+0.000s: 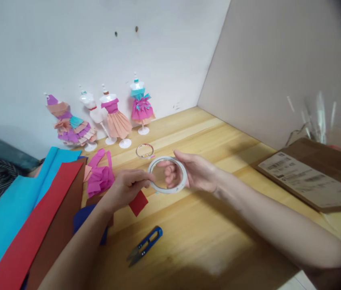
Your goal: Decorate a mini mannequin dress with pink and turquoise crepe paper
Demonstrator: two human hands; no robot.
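Between my hands, above the wooden table, is a roll of white double-sided tape [180, 186]. My left hand [129, 185] pinches the roll's left edge with thumb and fingertips. From the right, my right hand [196, 171] grips the roll, its thumb up by the top edge and its curled fingers showing through the ring. A small red paper piece [138, 204] lies on the table just below my left hand. Blue-handled thread snips [145, 245] rest nearer to me, blades pointing left. Behind the roll lies a thin ring [144, 151], perhaps another nearly used-up roll.
Small dress forms in crepe-paper dresses, one with a pink and peach dress [117, 119], stand along the wall. Blue paper [16, 205], a red sheet [34, 225] and pink cut pieces [100, 177] lie at left. A cardboard box [318, 173] sits at right.
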